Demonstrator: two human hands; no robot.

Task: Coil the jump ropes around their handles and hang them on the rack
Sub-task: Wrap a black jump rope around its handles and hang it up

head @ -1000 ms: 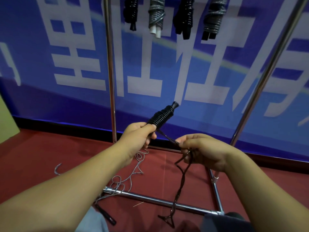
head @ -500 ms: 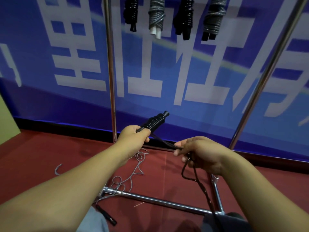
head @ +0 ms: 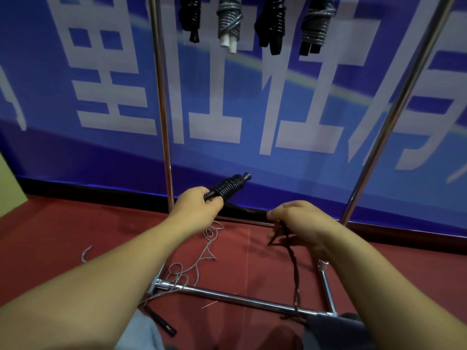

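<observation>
My left hand [head: 199, 205] grips the black jump-rope handles [head: 228, 187], which point up and to the right with black rope coiled tightly around them. From the coil the black rope [head: 293, 261] runs right to my right hand [head: 300, 221], which pinches it; the free end hangs down toward the floor. Several coiled ropes hang from the rack at the top: a black one [head: 190, 16], a grey one [head: 228, 21], a second black one [head: 271, 21] and a second grey one [head: 316, 24].
The chrome rack has a left post [head: 161, 109], a slanted right post [head: 394, 117] and a base bar [head: 235, 296] on the red floor. A loose grey rope [head: 199, 258] lies tangled over the base, its black handle [head: 160, 320] near my knee. A blue banner [head: 278, 97] stands behind.
My right hand has swung the rope round the handles and now sits farther right and lower. The handle bundle has dropped and tilted flatter in my left hand.
</observation>
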